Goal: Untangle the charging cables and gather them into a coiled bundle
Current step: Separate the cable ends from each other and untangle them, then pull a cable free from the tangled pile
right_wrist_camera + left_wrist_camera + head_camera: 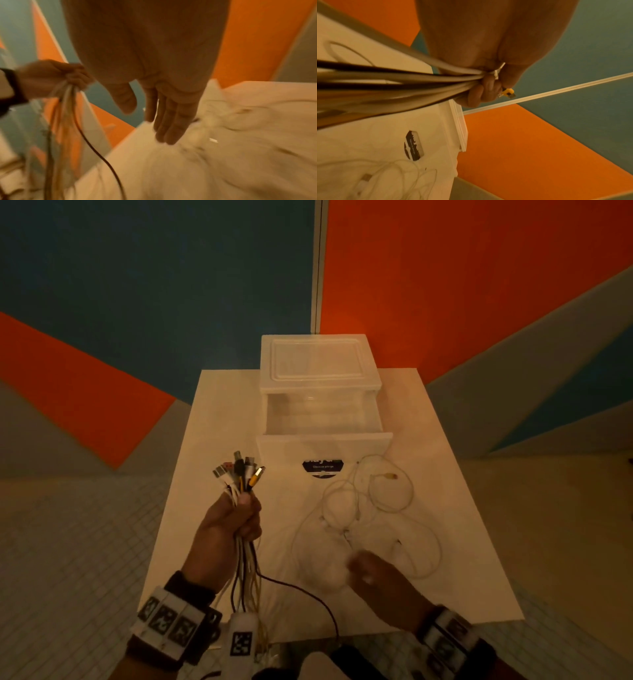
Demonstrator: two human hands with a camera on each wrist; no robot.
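Observation:
My left hand (236, 520) grips a bunch of charging cables (245, 573) upright above the table's left side. Their plugs (239, 470), white, black and one yellow, fan out above the fist, and the cords hang down past my wrist. The left wrist view shows my left hand (481, 93) curled round the cords (402, 86) with the yellow plug (508, 93) beyond. A black cord (308, 594) trails across the table. Loose white cables (370, 508) lie tangled on the table to the right. My right hand (373, 575) hovers blurred over them, fingers (169, 125) straight, holding nothing.
A translucent plastic drawer unit (320, 392) stands at the back of the white table (462, 542), its drawer pulled open toward me. A dark round sticker (322, 469) lies in front of it. Orange and teal wall panels rise behind.

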